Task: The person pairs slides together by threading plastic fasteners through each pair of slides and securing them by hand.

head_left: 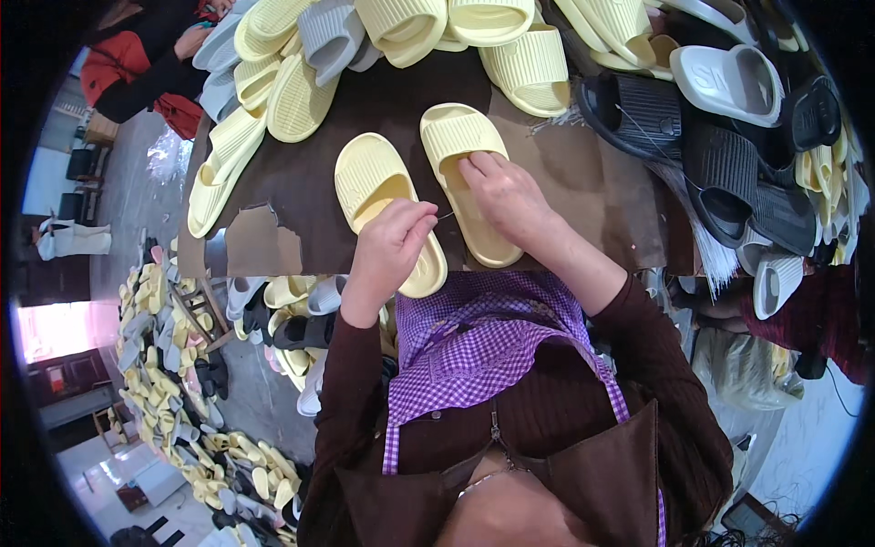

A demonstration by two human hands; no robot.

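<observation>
taking the space between your hands as the clock's centre, with twelve pointing away from you, you are sitting or standing at a brown table [305,182]. the left slipper [369,164] and the right slipper [470,219], both pale yellow, are lying there side by side, just to the nine and three o'clock sides of centre, their toes pointing toward eleven.

your left hand [390,242] is hovering over or touching the left slipper; its thumb and forefinger are pinching narrowly on a thin strand [445,216], which is running toward the right slipper. your right hand [506,193] is reaching into the right slipper's opening, its fingers bending close together at the strap; you cannot tell whether they are gripping anything.

more yellow slippers [401,27] are piling up at twelve, with a gray slipper [330,38] among them. black slippers [638,114] are sitting at two, and a bundle of white strands [711,242] is hanging at three. you are wearing a purple checked apron [483,342] at six. a large slipper heap [150,346] is covering the floor at eight, and another person [118,64] in red and black is showing at ten.
</observation>
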